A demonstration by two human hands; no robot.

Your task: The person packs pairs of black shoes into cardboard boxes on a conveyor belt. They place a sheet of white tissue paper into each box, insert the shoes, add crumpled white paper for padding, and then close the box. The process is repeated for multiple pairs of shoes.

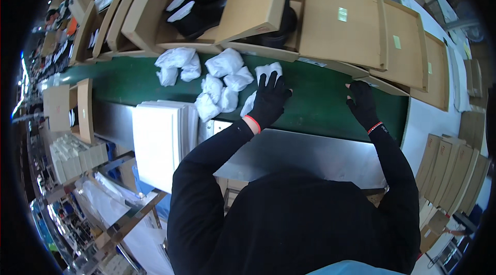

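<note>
My left hand (269, 100), in a black glove with bare fingertips, reaches over a crumpled white paper wad (268, 70). Its fingers are spread; whether they touch the wad cannot be made out. Another white piece (248, 104) shows beside that wrist. My right hand (362, 103), gloved the same way, hovers at the right over the green belt (315, 104), fingers slightly bent and apart, with nothing visible in them. Several more white wads (223, 83) lie bunched to the left of my left hand.
Along the belt's far side stand open cardboard boxes, one with black boots (199, 14) stuffed with white paper. A tilted lid (256, 3) leans over another boot (281, 27). A stack of white sheets (157, 138) stands at the near left. Flat cartons (447, 171) are stacked at right.
</note>
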